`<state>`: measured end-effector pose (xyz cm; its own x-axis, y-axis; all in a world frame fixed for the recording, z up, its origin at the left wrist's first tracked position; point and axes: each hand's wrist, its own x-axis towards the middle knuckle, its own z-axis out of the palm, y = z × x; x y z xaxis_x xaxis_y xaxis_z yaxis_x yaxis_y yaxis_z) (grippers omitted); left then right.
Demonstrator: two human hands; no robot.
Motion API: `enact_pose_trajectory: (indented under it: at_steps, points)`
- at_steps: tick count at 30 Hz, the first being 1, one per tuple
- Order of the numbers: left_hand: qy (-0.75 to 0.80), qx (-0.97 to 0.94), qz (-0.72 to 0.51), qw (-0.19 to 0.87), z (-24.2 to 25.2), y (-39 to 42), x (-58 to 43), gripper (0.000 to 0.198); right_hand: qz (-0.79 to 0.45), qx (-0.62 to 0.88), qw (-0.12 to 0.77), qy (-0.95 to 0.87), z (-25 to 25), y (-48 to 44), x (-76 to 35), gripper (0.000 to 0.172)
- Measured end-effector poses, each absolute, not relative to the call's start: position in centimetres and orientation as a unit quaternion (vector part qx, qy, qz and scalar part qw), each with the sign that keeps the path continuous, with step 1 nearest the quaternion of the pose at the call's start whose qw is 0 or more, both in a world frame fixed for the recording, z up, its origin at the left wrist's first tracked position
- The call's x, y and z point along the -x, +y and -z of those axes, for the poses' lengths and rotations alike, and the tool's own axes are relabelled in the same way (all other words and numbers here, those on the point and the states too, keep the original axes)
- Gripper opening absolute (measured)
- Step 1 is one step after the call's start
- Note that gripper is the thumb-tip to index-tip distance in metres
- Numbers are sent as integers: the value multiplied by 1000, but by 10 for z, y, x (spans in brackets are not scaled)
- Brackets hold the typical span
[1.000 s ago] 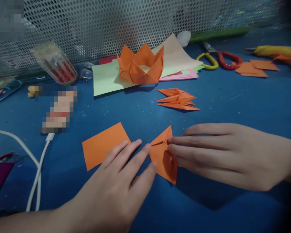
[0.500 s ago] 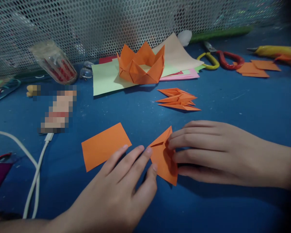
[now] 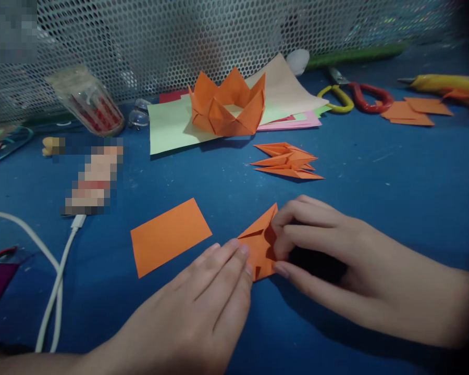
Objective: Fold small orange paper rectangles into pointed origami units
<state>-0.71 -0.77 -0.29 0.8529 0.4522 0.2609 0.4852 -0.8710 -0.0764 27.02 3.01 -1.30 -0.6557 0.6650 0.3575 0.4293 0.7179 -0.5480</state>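
Observation:
A partly folded piece of orange paper (image 3: 260, 250) lies on the blue tabletop between my hands, its upper point aimed away from me. My left hand (image 3: 203, 302) holds its left edge down with thumb and fingers close together. At the right edge, my right hand (image 3: 336, 260) has bent fingers on the paper, and its thumb touches the lower corner, which is turned in. Left of these, a flat orange rectangle of paper (image 3: 170, 237) lies apart from both hands. Farther back sit several folded orange paper pieces (image 3: 287, 160) in a nested stack.
An orange paper ring with points (image 3: 229, 117) stands on green paper (image 3: 168, 130) at the back. Scissors (image 3: 371, 97), small orange sheets (image 3: 408, 112) and a yellow glue gun (image 3: 445, 83) are back right. A jar (image 3: 91, 107) and a white cable (image 3: 60, 276) are left.
The lower right corner of the orange paper has been folded inward. My right fingers have curled and the thumb has come to that corner. My left fingers have drawn together, off the flat rectangle.

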Motion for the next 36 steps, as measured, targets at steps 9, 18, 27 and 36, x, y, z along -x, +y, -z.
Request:
enact_pose_trajectory:
  at_steps: [9,18,27,36]
  points:
    - [-251,958,127,56,4,-10,10,50,-241,384,275,-848,17,25,-265,22]
    - [-282,952,113,18,4,-3,-7,51,-243,415,283,-830,18,20,-261,25]
    - [-230,963,123,67,5,-7,4,43,-230,417,296,-828,22,24,-258,24]
    - [-225,965,113,71,-1,-7,5,63,-228,416,305,-826,23,20,-263,21]
